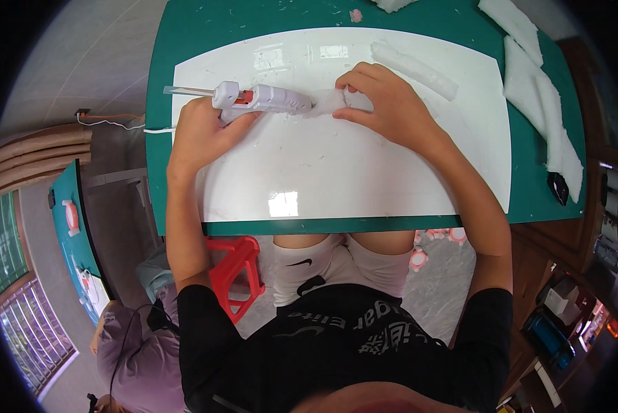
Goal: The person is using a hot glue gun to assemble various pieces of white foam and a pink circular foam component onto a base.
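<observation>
My left hand [202,134] is closed around a white hot glue gun [276,98]. A clear glue stick [188,91] juts from the gun's back end, and its nozzle points right. The nozzle tip touches or nearly touches a small piece of white fluffy batting [328,102]; I cannot tell which. My right hand [391,107] pinches this piece between thumb and fingers, partly hiding it. Both hands are over a glossy white board [322,165]. Beyond my right hand, a longer batting strip [419,71] lies on the board.
The board rests on a green table [164,41]. More batting pieces [525,86] and a small black object [558,188] lie along its right side. A white cord [159,130] crosses the left edge. Below stands a red stool [236,275]; another person [140,344] sits at left.
</observation>
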### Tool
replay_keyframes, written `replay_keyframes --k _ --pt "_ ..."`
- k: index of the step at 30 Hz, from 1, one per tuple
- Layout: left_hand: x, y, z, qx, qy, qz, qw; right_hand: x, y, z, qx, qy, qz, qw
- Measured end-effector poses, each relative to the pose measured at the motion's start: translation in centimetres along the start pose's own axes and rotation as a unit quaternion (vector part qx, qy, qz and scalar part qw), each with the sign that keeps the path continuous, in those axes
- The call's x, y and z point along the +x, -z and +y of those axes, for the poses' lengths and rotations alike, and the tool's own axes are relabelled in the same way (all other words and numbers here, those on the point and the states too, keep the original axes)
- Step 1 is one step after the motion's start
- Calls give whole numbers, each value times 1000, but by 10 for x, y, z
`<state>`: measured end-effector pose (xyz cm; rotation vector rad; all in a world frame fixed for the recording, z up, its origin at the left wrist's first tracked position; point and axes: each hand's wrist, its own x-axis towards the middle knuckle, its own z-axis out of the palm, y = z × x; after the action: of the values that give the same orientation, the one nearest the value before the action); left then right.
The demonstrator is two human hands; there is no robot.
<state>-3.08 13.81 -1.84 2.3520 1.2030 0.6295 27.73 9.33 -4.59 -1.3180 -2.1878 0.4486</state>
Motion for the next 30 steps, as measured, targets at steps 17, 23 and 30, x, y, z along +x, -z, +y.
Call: replay_keyframes --k 17,23,30 --pt "0 1 -2 11 -11 4 1000 2 3 -4 -3 -20 -22 1000" --pt "-1 4 2 27 21 -17 999 1 5 -5 -9 -7 -22 1000" --pt "-1 0 -1 8 -27 38 999 1 6 -4 6 -12 -28 1000"
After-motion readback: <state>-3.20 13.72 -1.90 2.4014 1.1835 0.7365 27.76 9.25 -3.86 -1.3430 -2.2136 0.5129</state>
